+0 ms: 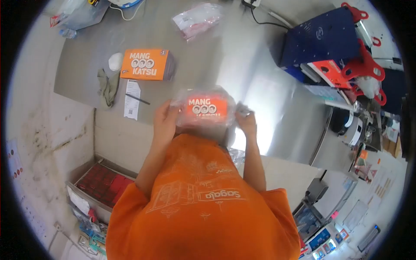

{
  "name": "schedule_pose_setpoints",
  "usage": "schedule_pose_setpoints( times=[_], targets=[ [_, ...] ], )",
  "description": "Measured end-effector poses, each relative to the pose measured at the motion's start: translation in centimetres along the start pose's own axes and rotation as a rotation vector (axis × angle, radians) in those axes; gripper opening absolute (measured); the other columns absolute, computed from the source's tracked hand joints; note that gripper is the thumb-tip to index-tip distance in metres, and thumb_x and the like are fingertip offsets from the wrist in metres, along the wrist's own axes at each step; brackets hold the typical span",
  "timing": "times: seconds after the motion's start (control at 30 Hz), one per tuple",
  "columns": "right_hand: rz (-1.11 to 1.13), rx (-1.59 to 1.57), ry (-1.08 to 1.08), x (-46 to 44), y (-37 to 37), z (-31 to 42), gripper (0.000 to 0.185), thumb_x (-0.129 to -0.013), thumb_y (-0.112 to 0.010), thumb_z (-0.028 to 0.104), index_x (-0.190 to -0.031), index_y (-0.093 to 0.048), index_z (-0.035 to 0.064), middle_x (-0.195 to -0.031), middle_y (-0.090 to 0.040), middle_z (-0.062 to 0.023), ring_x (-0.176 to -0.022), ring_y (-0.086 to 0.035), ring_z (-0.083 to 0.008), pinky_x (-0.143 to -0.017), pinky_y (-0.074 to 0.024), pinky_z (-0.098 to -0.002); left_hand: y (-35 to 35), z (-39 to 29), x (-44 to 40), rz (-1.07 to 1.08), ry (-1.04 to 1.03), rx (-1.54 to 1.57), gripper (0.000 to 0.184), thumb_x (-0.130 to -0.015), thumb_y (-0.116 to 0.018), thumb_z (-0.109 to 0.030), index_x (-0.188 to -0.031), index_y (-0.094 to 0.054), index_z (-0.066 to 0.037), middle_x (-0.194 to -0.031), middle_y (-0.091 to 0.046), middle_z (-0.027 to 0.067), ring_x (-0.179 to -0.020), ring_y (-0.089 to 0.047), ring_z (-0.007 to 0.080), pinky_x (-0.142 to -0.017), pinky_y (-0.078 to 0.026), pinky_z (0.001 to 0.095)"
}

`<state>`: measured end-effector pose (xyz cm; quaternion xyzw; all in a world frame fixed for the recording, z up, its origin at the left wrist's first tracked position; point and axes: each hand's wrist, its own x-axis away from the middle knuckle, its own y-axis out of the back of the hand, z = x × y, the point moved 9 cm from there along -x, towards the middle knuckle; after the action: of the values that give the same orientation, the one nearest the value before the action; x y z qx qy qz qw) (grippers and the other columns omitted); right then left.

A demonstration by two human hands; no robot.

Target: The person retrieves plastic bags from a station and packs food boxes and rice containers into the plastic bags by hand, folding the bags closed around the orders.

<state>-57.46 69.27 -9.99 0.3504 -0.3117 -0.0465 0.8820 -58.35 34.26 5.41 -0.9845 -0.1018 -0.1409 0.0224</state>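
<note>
An orange MANG KATSU box [208, 107] sits inside a clear plastic bag [182, 99] at the near edge of the metal table, in front of my body. My left hand [165, 117] grips the bag and box along their left side, fingers curled against the plastic. To the right of the box, my right hand [247, 122] is closed on a bunched piece of clear plastic [243, 107]. Whether that bunch joins the bag around the box, I cannot tell.
Another orange MANG KATSU box [145, 65] stands on the table [242, 56]. A printed paper slip [131, 99], a dark pen-like stick [138, 99] and a green cloth [107, 88] lie nearby. Farther back are a plastic packet [197, 21] and a dark blue box [320, 37].
</note>
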Motion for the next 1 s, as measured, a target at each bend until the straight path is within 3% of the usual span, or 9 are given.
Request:
schedule_pose_setpoints(
  times=[0.1,0.17,0.27,0.4,0.57,0.67,0.87,0.93,1.0],
  targets=[
    [0.137,-0.131,0.099,0.3,-1.4,0.6,0.037,-0.087,-0.066,0.029,-0.100,-0.067,-0.0052,-0.100,-0.068,-0.0227,-0.100,-0.064,-0.0281,-0.087,-0.0484,-0.0374,-0.2,0.6,0.4,0.004,0.106,0.038,0.021,-0.097,-0.053,-0.019,-0.094,-0.065,-0.002,-0.075,-0.059,0.0005,-0.072,-0.054,0.0081,-0.068,-0.042,0.0232],
    [-0.260,0.040,0.121,-1.6,2.6,-2.7,0.036,-0.092,-0.060,0.027,-0.102,-0.065,-0.0073,-0.088,-0.070,-0.0180,-0.082,-0.067,-0.0237,-0.075,-0.0515,-0.0364,-0.2,1.2,1.0,0.031,0.156,-0.008,0.026,-0.100,-0.050,-0.023,-0.090,-0.065,-0.003,-0.073,-0.057,-0.0009,-0.070,-0.053,0.0068,-0.065,-0.040,0.0219],
    [-0.250,-0.854,0.332,4.3,12.2,13.6,0.026,-0.097,-0.052,0.016,-0.100,-0.068,-0.0046,-0.082,-0.071,-0.0120,-0.064,-0.067,-0.0167,-0.061,-0.0535,-0.0297,0.5,2.2,1.1,0.009,0.132,-0.032,0.032,-0.102,-0.049,-0.028,-0.092,-0.065,-0.002,-0.071,-0.056,-0.0016,-0.066,-0.051,0.0056,-0.061,-0.038,0.0227],
    [0.847,0.116,0.961,9.4,-3.1,27.5,0.031,-0.086,-0.068,0.027,-0.109,-0.067,0.0079,-0.099,-0.070,-0.0139,-0.090,-0.066,-0.0307,-0.081,-0.0508,-0.0406,-0.3,-1.8,1.4,-0.121,-0.219,-0.066,0.035,-0.103,-0.046,-0.029,-0.101,-0.066,-0.001,-0.067,-0.053,-0.0016,-0.061,-0.047,0.0055,-0.055,-0.036,0.0235],
    [0.640,0.847,1.033,7.7,-15.4,24.6,0.039,-0.084,-0.066,0.033,-0.112,-0.064,0.0062,-0.102,-0.067,-0.0162,-0.093,-0.064,-0.0356,-0.081,-0.0508,-0.0439,-1.2,-5.3,3.9,0.032,-0.304,-0.164,0.025,-0.094,-0.049,-0.009,-0.111,-0.065,-0.002,-0.065,-0.056,0.0046,-0.060,-0.051,0.0118,-0.056,-0.041,0.0272],
    [0.573,0.807,1.003,8.5,-14.7,24.1,0.041,-0.085,-0.063,0.032,-0.116,-0.060,0.0040,-0.106,-0.064,-0.0174,-0.096,-0.063,-0.0352,-0.082,-0.0510,-0.0448,-1.7,-4.4,5.8,0.170,-0.053,-0.065,0.028,-0.091,-0.052,-0.008,-0.115,-0.066,-0.004,-0.066,-0.056,0.0054,-0.060,-0.052,0.0132,-0.057,-0.043,0.0289],
    [0.091,0.398,1.168,9.7,-5.3,19.9,0.044,-0.084,-0.065,0.025,-0.118,-0.055,-0.0007,-0.118,-0.056,-0.0198,-0.106,-0.057,-0.0382,-0.090,-0.0475,-0.0472,-3.7,-4.2,4.9,0.287,-0.273,-0.235,0.030,-0.089,-0.056,-0.009,-0.118,-0.065,-0.007,-0.084,-0.063,0.0070,-0.077,-0.059,0.0181,-0.071,-0.047,0.0318],
    [0.051,0.192,0.954,7.4,-2.0,14.1,0.055,-0.081,-0.070,0.022,-0.124,-0.047,-0.0028,-0.124,-0.050,-0.0219,-0.115,-0.050,-0.0381,-0.097,-0.0415,-0.0469,-6.2,-4.7,4.6,0.351,-0.471,-0.342,0.027,-0.092,-0.056,-0.013,-0.116,-0.065,-0.005,-0.087,-0.063,0.0071,-0.078,-0.059,0.0208,-0.071,-0.047,0.0336],
    [-0.390,-0.011,0.565,6.6,4.1,13.0,0.051,-0.080,-0.072,0.024,-0.118,-0.053,-0.0045,-0.120,-0.054,-0.0216,-0.113,-0.052,-0.0331,-0.097,-0.0405,-0.0416,-8.8,-4.3,3.5,0.367,-0.598,-0.349,0.027,-0.089,-0.055,-0.010,-0.114,-0.065,-0.005,-0.091,-0.064,0.0107,-0.084,-0.060,0.0288,-0.076,-0.048,0.0386]
  ],
)
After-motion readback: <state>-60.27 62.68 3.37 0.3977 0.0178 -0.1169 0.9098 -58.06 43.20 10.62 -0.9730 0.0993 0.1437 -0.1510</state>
